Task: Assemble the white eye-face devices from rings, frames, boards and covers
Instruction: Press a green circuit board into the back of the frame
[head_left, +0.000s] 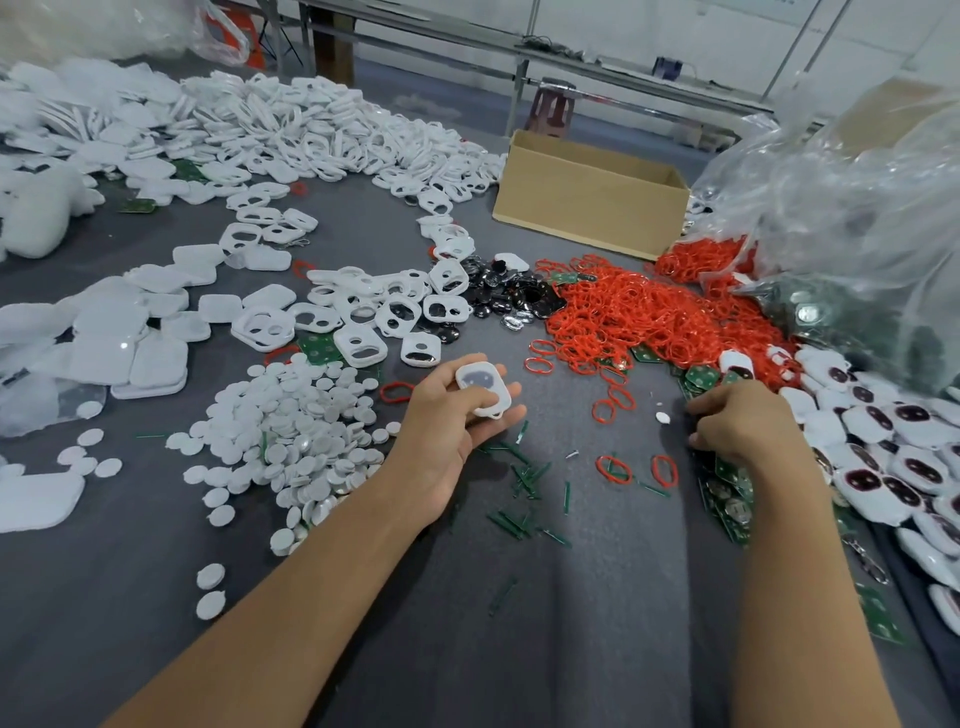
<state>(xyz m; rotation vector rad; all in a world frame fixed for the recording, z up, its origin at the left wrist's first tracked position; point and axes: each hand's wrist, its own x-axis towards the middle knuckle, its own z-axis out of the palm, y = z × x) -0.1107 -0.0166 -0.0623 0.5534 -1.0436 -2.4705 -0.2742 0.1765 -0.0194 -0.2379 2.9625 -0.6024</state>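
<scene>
My left hand (449, 415) holds a white eye-face frame (483, 387) with a dark insert, raised a little above the grey table. My right hand (737, 421) rests palm down on the green circuit boards (727, 493) at the right, fingers curled into the pile; whether it grips one I cannot tell. A heap of red rings (639, 312) lies beyond it. White frames (363, 312) with two openings lie ahead of my left hand, black lens pieces (498, 296) beside them. White round discs (296, 426) are heaped at the left. Assembled devices (883, 457) pile at the right.
A cardboard box (587, 208) stands open at the back. A big clear plastic bag (857, 234) bulges at the right. White covers (140, 338) and more frames (285, 130) fill the left and back. Green snipped strips (524, 493) and two red rings (639, 470) lie between my hands.
</scene>
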